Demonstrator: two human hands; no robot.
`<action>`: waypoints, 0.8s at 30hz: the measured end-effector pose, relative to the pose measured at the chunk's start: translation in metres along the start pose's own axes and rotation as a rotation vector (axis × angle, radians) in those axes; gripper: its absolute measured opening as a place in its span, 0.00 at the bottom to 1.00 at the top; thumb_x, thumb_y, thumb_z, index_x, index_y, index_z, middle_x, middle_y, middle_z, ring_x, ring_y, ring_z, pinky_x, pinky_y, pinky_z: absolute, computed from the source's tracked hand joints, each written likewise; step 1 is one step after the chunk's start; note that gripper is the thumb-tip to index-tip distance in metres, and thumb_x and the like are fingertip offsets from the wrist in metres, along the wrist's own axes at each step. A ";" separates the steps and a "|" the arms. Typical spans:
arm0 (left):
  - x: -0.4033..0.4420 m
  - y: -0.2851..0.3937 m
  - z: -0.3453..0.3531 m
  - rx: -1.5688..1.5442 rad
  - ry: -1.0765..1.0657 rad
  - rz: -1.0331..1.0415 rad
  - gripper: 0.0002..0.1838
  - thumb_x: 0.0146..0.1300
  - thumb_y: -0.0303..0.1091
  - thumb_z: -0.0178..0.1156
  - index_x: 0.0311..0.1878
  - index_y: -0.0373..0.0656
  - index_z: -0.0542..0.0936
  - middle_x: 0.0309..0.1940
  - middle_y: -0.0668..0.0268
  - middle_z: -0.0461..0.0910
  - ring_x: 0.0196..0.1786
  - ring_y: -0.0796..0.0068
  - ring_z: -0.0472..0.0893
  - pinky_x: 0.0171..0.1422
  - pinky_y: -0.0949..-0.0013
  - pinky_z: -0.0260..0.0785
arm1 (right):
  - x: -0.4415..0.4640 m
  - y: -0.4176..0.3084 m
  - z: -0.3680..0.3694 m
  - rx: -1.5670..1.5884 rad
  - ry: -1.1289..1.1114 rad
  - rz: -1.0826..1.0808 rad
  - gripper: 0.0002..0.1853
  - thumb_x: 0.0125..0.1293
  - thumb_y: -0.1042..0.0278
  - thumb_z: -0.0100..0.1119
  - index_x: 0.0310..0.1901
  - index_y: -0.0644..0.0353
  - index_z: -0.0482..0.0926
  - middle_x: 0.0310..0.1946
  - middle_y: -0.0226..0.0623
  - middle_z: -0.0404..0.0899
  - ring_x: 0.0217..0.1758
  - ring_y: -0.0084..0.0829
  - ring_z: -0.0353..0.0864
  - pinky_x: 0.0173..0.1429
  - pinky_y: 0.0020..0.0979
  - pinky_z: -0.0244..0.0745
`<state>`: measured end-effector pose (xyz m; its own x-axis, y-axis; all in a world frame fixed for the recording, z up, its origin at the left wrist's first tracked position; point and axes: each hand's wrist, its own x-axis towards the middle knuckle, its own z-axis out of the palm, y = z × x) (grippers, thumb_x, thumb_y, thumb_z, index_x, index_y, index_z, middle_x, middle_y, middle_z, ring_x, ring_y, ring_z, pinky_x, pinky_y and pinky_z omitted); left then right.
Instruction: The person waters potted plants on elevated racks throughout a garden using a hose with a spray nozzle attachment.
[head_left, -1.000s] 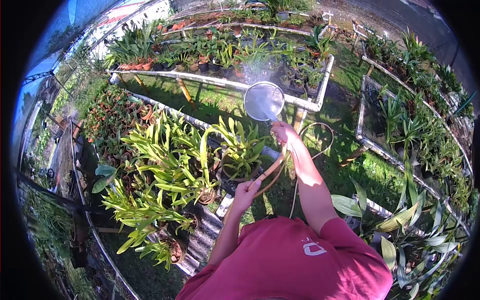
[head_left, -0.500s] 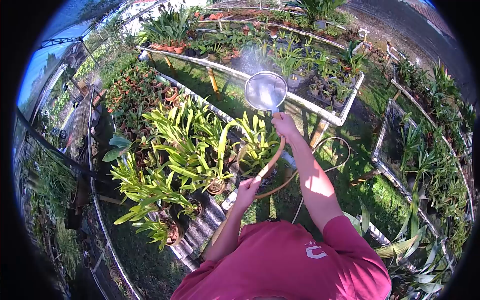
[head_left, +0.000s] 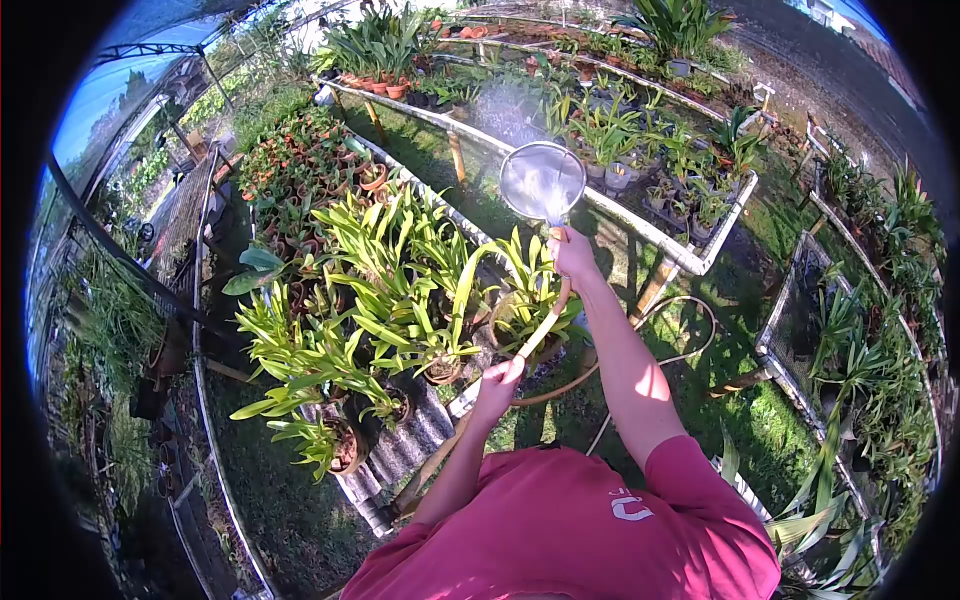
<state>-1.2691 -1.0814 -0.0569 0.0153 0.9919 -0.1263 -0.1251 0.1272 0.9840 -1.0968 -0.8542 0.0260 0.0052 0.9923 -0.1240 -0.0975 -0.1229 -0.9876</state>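
Observation:
My right hand (head_left: 573,254) is wrapped round the neck of a hose just below a round spray head (head_left: 542,181). Water sprays from the head toward potted plants on the far bench. Lower and to the left, my left hand (head_left: 501,384) grips the tan hose (head_left: 543,333), which runs between both hands. A loop of the hose hangs under my forearm. Beside my left hand stand leafy green plants (head_left: 385,290) in pots, and one pot (head_left: 345,447) sits at the near end of the corrugated bench.
A white-framed bench (head_left: 640,228) with many pots crosses the far side. Small reddish plants (head_left: 300,165) fill the bench at the back left. Another plant bench (head_left: 790,385) runs along the right. A hose loop (head_left: 712,335) lies near the grass.
The view has turned left, so benches and plants appear further right. Both hands keep their hold on the hose, and water still sprays from the head.

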 end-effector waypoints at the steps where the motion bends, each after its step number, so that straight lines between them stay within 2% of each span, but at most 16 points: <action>1: 0.001 -0.001 -0.001 -0.012 0.004 0.012 0.23 0.74 0.44 0.57 0.21 0.48 0.70 0.19 0.83 0.63 0.24 0.90 0.58 0.28 0.77 0.48 | 0.001 -0.001 0.001 0.005 0.003 0.003 0.17 0.63 0.75 0.57 0.54 0.62 0.76 0.23 0.28 0.71 0.19 0.21 0.68 0.23 0.29 0.65; 3: 0.002 -0.002 -0.001 -0.011 0.003 0.029 0.23 0.75 0.44 0.57 0.21 0.48 0.71 0.19 0.84 0.63 0.23 0.90 0.58 0.28 0.78 0.48 | 0.001 -0.004 0.003 0.014 0.011 0.010 0.17 0.63 0.75 0.57 0.54 0.61 0.76 0.23 0.28 0.71 0.18 0.22 0.68 0.22 0.29 0.65; 6: 0.003 -0.001 0.001 0.009 -0.008 0.039 0.22 0.75 0.44 0.57 0.21 0.49 0.72 0.19 0.84 0.63 0.23 0.90 0.58 0.27 0.78 0.47 | -0.003 -0.011 0.007 -0.007 -0.007 -0.004 0.15 0.67 0.75 0.54 0.54 0.61 0.75 0.20 0.25 0.68 0.15 0.18 0.63 0.19 0.26 0.58; 18: 0.011 -0.011 -0.001 -0.025 0.017 -0.008 0.23 0.74 0.47 0.57 0.21 0.49 0.72 0.18 0.84 0.63 0.22 0.90 0.58 0.27 0.78 0.48 | 0.012 -0.004 0.012 -0.023 -0.084 0.006 0.14 0.67 0.75 0.54 0.54 0.60 0.75 0.19 0.25 0.68 0.14 0.19 0.63 0.19 0.26 0.59; 24: 0.015 -0.005 -0.001 -0.073 0.010 -0.006 0.23 0.75 0.46 0.56 0.21 0.49 0.71 0.18 0.84 0.63 0.22 0.90 0.58 0.27 0.78 0.47 | 0.016 -0.008 0.017 -0.011 -0.011 0.004 0.10 0.66 0.75 0.55 0.49 0.60 0.74 0.19 0.25 0.68 0.15 0.19 0.63 0.19 0.26 0.59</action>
<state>-1.2695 -1.0677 -0.0642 0.0067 0.9910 -0.1335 -0.1970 0.1322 0.9715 -1.1127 -0.8373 0.0331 -0.0059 0.9919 -0.1272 -0.0868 -0.1273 -0.9881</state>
